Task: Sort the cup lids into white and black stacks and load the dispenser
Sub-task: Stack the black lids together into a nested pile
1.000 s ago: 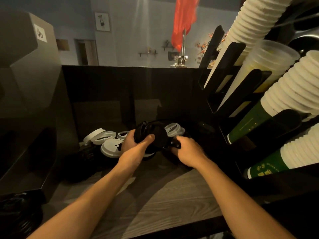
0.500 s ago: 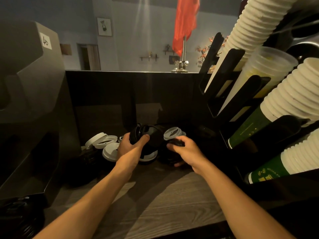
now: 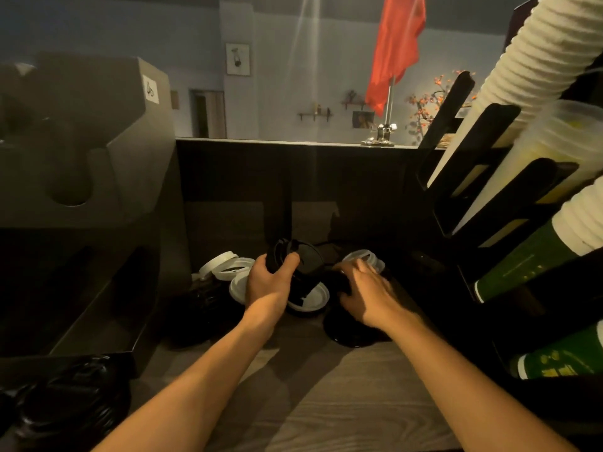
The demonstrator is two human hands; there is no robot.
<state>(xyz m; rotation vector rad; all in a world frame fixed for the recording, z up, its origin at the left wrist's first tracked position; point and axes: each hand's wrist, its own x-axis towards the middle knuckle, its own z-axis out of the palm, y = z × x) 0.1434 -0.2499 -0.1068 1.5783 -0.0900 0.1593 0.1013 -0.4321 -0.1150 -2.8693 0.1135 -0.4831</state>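
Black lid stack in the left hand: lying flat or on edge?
On edge: left hand grips black lid stack, faces turned sideways.

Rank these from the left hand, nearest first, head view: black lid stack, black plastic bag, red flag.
1. black lid stack: gripped in the left hand, at the back of the counter.
2. black plastic bag: bottom-left of the view, close to the person.
3. red flag: far back, beyond the counter's back wall.
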